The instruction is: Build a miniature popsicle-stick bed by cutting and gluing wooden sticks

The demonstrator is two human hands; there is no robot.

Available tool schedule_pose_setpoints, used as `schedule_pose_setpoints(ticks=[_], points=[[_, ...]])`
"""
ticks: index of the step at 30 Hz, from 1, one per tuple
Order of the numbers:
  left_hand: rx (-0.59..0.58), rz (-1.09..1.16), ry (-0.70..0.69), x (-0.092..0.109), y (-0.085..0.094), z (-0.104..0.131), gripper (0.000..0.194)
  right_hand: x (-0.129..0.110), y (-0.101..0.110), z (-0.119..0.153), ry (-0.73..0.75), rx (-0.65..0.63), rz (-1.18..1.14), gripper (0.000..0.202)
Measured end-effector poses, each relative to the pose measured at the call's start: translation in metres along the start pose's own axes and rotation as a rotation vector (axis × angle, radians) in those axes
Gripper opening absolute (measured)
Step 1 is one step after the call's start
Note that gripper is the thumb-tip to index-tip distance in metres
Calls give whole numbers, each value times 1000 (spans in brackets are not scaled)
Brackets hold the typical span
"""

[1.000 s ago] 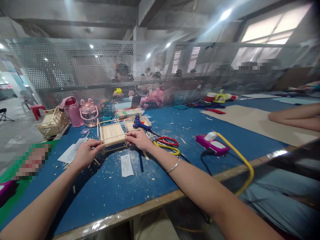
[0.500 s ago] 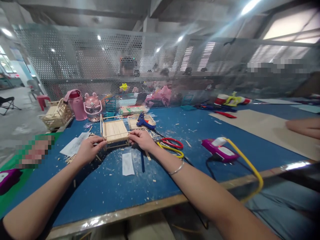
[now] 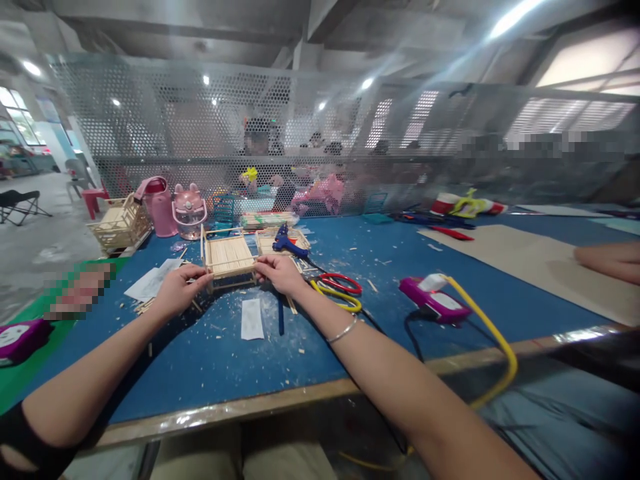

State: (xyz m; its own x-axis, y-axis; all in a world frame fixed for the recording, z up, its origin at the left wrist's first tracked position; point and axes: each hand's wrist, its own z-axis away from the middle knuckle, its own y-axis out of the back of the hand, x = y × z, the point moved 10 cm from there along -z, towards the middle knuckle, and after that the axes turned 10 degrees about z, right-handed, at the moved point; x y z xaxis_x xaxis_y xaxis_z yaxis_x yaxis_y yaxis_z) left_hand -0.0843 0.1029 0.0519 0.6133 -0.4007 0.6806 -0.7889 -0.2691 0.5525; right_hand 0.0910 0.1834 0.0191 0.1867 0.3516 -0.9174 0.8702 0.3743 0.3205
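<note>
A small model bed frame made of thin wooden sticks (image 3: 230, 257) stands on the blue table, with posts rising at its left side. My left hand (image 3: 183, 290) pinches its near left corner. On the near right corner, the fingers of my right hand (image 3: 280, 272) are closed. Just behind my right hand, a blue hot glue gun (image 3: 290, 243) rests on a tray of sticks (image 3: 265, 241). Wire cutters with red and yellow handles (image 3: 340, 285) lie to the right of my right wrist. A white paper slip (image 3: 252, 319) lies in front of the frame.
A purple power strip (image 3: 434, 300) with a yellow cable sits at the right. Pink bottles (image 3: 189, 212) and another stick model (image 3: 120, 225) stand at the back left. Cardboard (image 3: 515, 257) lies at the right under another person's arm (image 3: 607, 260). A perforated metal screen (image 3: 200, 127) rises behind.
The camera view has shifted slightly. Both hands keep hold of the stick frame's near corners, and the frame looks nearly unmoved on the table.
</note>
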Motion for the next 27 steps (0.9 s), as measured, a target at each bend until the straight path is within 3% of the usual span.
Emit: schedule_pose_setpoints(ticks=[9,11,15,17,23,27], points=[[14,-12,19,1,0,-2,32,-4,3,3,7,42,21,11],[-56,-17,53,-1,-2,-9,33,-5,4,4,11,46,29,12],[-310,-59,122,-9,-14,-22,32,-4,5,4,13,52,41,16],[-356,-83,117,-10,-15,-24,31,-2,6,3,11,59,42,17],[-135,-56,-11,1,-3,-16,31,-1,4,2,10,45,43,18],[-113,-48,-35,0,-3,-10,25,-3,2,3,12,33,62,20]])
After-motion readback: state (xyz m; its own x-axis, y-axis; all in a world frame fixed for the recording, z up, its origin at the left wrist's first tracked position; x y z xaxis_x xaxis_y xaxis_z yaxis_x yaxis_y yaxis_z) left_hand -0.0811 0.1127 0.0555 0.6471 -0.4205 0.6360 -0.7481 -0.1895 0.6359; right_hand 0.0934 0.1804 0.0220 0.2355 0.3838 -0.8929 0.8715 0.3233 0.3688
